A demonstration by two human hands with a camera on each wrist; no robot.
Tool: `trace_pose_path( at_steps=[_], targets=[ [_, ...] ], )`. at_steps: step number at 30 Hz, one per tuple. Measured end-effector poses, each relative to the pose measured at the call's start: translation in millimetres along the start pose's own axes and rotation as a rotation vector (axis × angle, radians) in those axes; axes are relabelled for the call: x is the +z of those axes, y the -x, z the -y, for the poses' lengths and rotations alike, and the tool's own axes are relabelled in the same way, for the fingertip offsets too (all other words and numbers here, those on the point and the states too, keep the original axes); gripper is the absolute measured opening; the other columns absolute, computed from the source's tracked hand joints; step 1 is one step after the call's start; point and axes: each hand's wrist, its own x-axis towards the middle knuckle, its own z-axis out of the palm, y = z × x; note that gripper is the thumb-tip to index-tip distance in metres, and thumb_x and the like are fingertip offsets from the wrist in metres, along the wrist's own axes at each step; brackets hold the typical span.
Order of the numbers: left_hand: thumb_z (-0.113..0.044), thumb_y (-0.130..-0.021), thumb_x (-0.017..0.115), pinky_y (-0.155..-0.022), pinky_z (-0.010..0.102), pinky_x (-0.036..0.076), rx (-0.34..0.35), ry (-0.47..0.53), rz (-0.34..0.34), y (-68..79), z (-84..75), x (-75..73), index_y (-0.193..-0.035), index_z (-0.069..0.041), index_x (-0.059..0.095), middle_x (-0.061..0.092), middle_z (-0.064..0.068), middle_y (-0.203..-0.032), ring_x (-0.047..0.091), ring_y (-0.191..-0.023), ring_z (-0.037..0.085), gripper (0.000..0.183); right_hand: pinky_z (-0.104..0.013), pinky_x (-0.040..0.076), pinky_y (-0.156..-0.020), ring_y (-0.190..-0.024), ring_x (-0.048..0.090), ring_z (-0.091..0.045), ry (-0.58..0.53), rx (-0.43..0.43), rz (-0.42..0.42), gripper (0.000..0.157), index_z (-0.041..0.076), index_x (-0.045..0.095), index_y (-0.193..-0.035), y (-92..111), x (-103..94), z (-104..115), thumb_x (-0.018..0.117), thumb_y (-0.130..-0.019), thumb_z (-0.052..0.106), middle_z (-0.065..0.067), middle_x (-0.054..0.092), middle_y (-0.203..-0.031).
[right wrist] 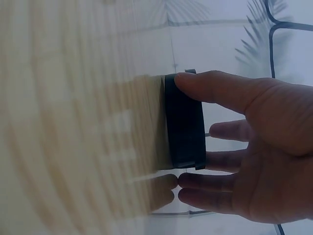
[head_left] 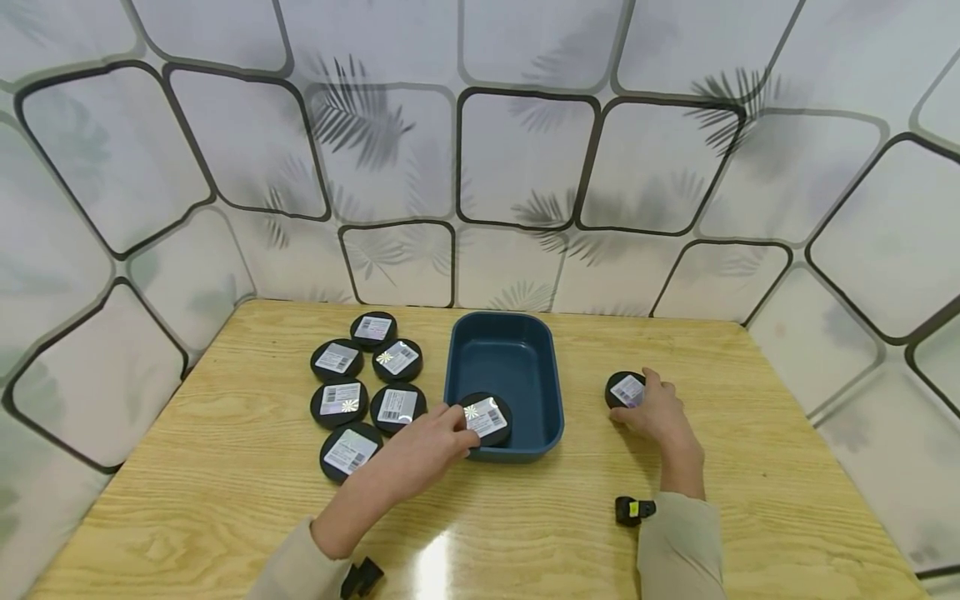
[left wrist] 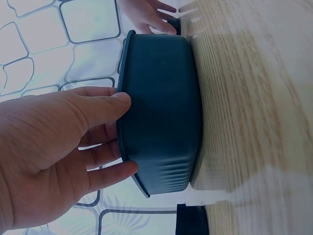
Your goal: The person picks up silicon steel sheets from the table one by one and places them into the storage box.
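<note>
Labels: your black tins carry white stickers with barcodes and fine print, too small to read. A shiny starburst shows on the sticker of the tub tin (head_left: 487, 421) and on two of the six tins (head_left: 356, 402) left of the blue tub (head_left: 506, 367). The right tin (head_left: 626, 390), right of the tub, shows a purplish sheen on its sticker.

Hands: your left hand (head_left: 426, 450) is at the tub's near-left corner, fingers partly bent, tips over the rim and at the left edge of the tub tin, which lies in that corner. Whether they grip it, I cannot tell; the tub wall hides the contact in the left wrist view. Your right hand (head_left: 658, 412) holds the right tin, opened about as wide as the tin: thumb on its side, other fingers bent about the far side, partly hidden. That tin appears to sit flat on the wooden table (head_left: 750, 458).

Surroundings: the six tins form a close cluster left of the tub; your left forearm passes along its near-right edge. A patterned wall (head_left: 527, 158) rises behind the tub.

Room: the tub's far rim lies near the table's back edge. A strip of wood separates tub and right tin; more wood runs right from there to the slanting side edge.
</note>
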Motion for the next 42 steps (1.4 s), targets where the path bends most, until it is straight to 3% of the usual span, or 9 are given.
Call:
trace_pose_path(
  at_steps=[12,23,42],
  targets=[
    [-0.017,-0.09,0.072,-0.07,0.026,0.047,-0.017,0.001,0.014,0.1,-0.5,-0.3,-0.096,-0.02,0.072,0.053,-0.003,-0.09,0.047,-0.081,0.014,0.007,-0.065,0.036,-0.101,-0.125,0.039,-0.054,0.019,-0.025,-0.039,0.096,-0.011,0.012,-0.152,-1,1.2,0,0.073,-0.087,0.024,-0.043,0.029,-0.141],
    [-0.017,-0.09,0.073,-0.07,0.026,0.047,-0.014,-0.009,0.009,-0.3,-1.0,-0.8,-0.096,-0.02,0.072,0.054,-0.002,-0.09,0.048,-0.081,0.014,0.007,-0.064,0.037,-0.1,-0.123,0.041,-0.052,-0.006,-0.026,-0.047,0.095,-0.011,0.016,-0.152,-1,0.0,0,0.074,-0.086,0.025,-0.042,0.031,-0.14],
    [-0.017,-0.089,0.073,-0.07,0.027,0.047,-0.011,-0.003,0.007,-0.5,-1.5,-1.5,-0.097,-0.019,0.073,0.054,-0.001,-0.09,0.048,-0.081,0.014,0.008,-0.063,0.037,-0.101,-0.126,0.04,-0.051,-0.077,-0.117,-0.077,0.094,-0.008,0.018,-0.153,5,-7.4,13,0.075,-0.087,0.027,-0.04,0.033,-0.143]
  ],
)
